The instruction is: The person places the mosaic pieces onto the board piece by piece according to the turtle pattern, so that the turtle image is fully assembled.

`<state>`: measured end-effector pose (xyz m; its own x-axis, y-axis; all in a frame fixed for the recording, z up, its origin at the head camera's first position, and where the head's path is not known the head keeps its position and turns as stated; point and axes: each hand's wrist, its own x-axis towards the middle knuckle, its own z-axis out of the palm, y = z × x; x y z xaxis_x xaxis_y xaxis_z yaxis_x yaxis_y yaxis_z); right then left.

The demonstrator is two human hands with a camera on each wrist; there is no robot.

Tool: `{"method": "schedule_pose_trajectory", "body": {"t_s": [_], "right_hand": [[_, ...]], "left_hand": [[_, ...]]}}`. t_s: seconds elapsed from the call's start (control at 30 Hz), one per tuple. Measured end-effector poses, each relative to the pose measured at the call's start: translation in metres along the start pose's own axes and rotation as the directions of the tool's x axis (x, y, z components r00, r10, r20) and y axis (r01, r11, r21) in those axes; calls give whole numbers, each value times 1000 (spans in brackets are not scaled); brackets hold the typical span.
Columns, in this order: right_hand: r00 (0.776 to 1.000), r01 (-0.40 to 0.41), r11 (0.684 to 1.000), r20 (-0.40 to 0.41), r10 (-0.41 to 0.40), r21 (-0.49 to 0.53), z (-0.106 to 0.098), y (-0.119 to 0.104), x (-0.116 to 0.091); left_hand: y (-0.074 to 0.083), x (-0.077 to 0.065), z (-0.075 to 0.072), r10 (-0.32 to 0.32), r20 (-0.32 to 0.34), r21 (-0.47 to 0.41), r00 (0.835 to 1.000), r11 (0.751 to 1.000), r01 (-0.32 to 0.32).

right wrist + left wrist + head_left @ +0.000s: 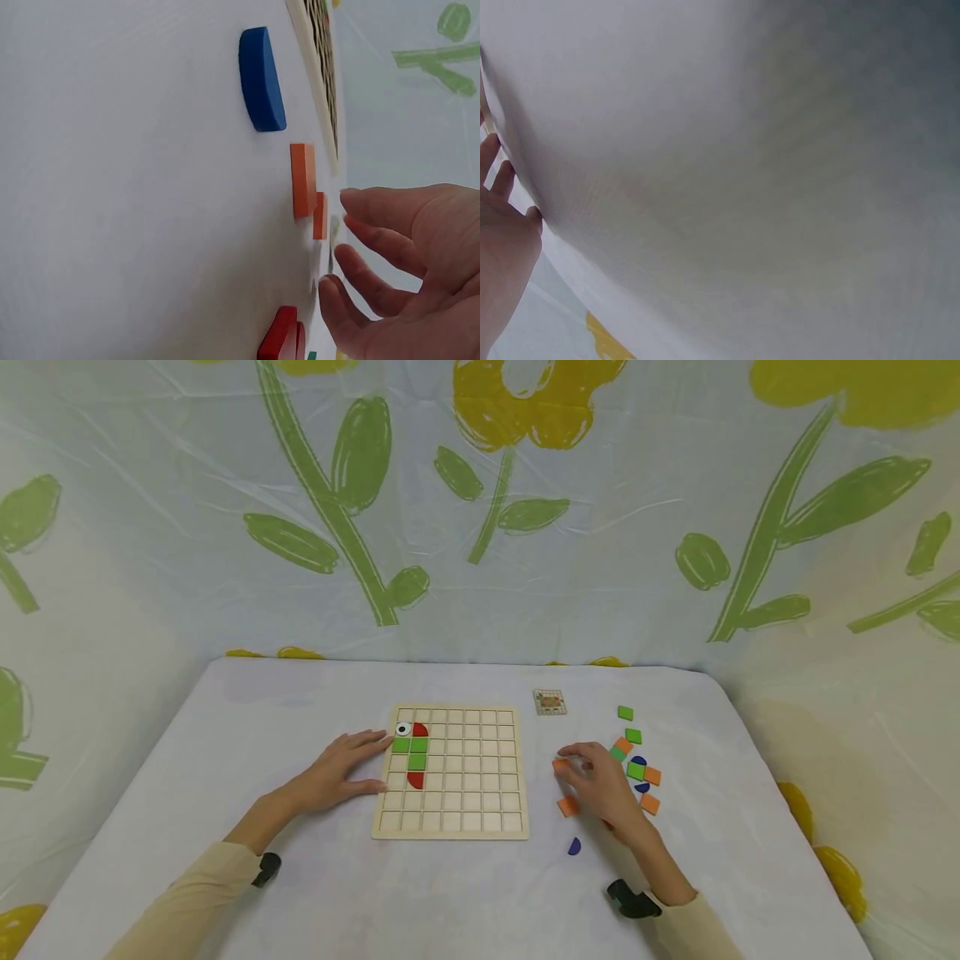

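Observation:
A square wooden grid board (465, 814) lies on the table. In its left columns sit a white-and-black eye disc (403, 729), green squares (417, 762) and red quarter-round pieces (416, 780). My left hand (341, 772) rests at the board's left edge, fingers extended and thumb spread. Over at the right, my right hand (600, 781) hovers by an orange square tile (559, 766), fingertips close around it. The right wrist view shows those fingers loosely bent, thumb apart from them, with no piece between. Nearer lies another orange tile (301, 180).
Beside and beyond the right hand are scattered green tiles (626, 713), orange tiles (650, 804) and blue half-rounds (642, 787). A lone blue half-round (574, 846) lies nearer. Red pieces (279, 334) show below the right hand. A small picture card (550, 702) lies behind the board.

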<state>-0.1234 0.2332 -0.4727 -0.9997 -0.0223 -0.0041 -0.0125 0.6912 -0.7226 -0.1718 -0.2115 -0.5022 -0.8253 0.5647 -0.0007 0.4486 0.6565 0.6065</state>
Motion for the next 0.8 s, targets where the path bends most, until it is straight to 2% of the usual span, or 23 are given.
{"method": "schedule_pose_trajectory", "body": {"t_s": [0.13, 0.5, 0.8], "right_hand": [[1000, 28, 999, 5, -28, -42, -2, 4, 0], [999, 29, 998, 30, -27, -57, -4, 10, 0], [998, 56, 995, 46, -52, -87, -4, 12, 4]], "left_hand": [[0, 1, 0, 11, -7, -5, 1000, 1000, -11], [1, 1, 0, 11, -8, -6, 1000, 1000, -11], [-2, 2, 0, -6, 17, -6, 1000, 1000, 6]]}}
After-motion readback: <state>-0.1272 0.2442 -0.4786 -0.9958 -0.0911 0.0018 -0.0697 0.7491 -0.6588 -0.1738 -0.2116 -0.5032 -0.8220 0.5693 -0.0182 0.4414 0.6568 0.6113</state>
